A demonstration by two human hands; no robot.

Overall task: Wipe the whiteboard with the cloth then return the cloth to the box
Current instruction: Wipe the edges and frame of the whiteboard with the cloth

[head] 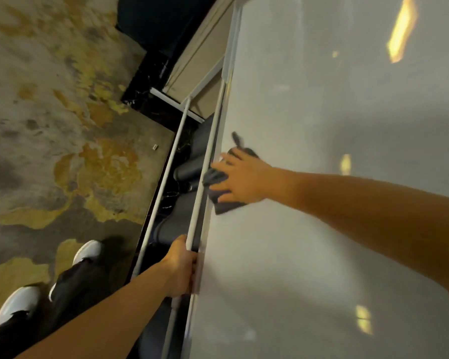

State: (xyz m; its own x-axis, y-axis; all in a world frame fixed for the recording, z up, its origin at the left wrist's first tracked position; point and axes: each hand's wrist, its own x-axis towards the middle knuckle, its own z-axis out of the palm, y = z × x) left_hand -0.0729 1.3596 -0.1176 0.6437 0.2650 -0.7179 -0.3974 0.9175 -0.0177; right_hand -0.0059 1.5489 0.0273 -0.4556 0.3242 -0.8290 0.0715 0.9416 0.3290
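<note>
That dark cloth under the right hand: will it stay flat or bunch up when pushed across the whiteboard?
The cloth looks soft and floppy: it already folds and sticks out around the right hand. On the glossy whiteboard it probably slides easily, so it may bunch unless pressed flat.

whiteboard (322, 125): fills the right of the view, floor to its left
cloth (224, 202): flat on the whiteboard near its left edge, under the right hand (240, 180)
left hand (180, 268): on the rail (205, 174) along the whiteboard's left edge, nearer the person than the cloth
shoes (87, 251): on the floor (49, 112), left of the rail
</note>
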